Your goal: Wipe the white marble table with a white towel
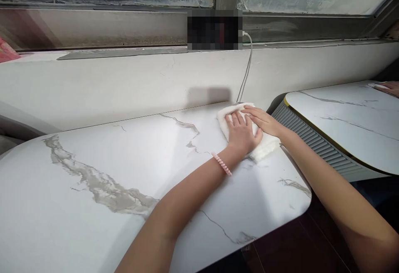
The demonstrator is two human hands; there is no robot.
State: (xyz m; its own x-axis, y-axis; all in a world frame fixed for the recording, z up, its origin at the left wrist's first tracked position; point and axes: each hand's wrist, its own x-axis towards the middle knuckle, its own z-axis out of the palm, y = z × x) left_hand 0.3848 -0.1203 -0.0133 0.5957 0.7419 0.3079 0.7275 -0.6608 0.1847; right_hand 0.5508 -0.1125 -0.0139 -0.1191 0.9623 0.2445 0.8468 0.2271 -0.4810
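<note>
A white cloth (263, 148) lies at the back right corner of a white marble-patterned table (199, 185). My left hand (241, 134) rests on it with the fingers spread and the palm down; a pink beaded bracelet (221, 164) is round that wrist. My right hand (263, 121) lies flat on the cloth's upper right part, just behind the left hand, its fingers stretched out toward the left. Both hands press on the cloth from above. The surface under the cloth is hidden.
Behind the table runs a white wall ledge (124, 86) below windows. A white cable (249, 61) hangs from a blurred-out object (215, 30) down to the table's back edge. Across a gap on the right stands a second table (346, 119), where another person's hand (389, 87) shows.
</note>
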